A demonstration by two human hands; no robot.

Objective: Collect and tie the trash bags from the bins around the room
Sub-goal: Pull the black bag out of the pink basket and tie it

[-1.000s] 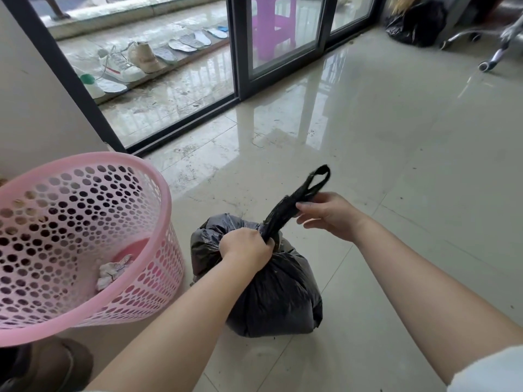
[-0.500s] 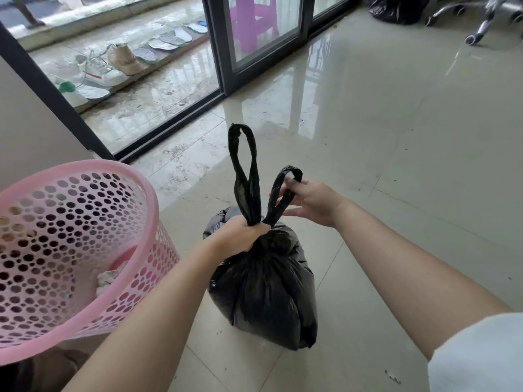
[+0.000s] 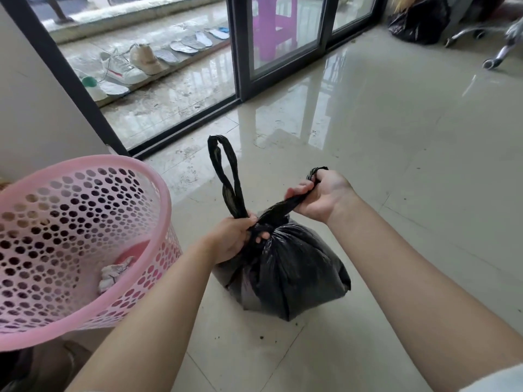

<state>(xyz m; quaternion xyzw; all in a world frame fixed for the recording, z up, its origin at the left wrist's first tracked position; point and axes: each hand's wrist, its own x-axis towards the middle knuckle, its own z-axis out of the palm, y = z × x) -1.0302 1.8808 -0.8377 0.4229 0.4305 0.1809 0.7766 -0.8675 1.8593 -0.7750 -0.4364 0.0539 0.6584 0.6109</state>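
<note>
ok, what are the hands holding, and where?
Both hold the black bag: left hand clamps its gathered neck, right hand pulls one handle loop.

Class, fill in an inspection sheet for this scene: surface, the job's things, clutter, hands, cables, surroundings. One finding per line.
Surface: glossy tiled floor, dirt specks near the bag.
Job's things: black trash bag on the floor, neck gathered, not yet knotted; pink perforated bin beside it, tilted, crumpled paper inside.
Clutter: second black bag in the far corner.
Hands: left hand grips the neck and the upright handle loop; right hand pulls the other handle sideways.
Cables: nothing seen.
Surroundings: sliding glass door; shoes and insoles outside; chair base.
</note>
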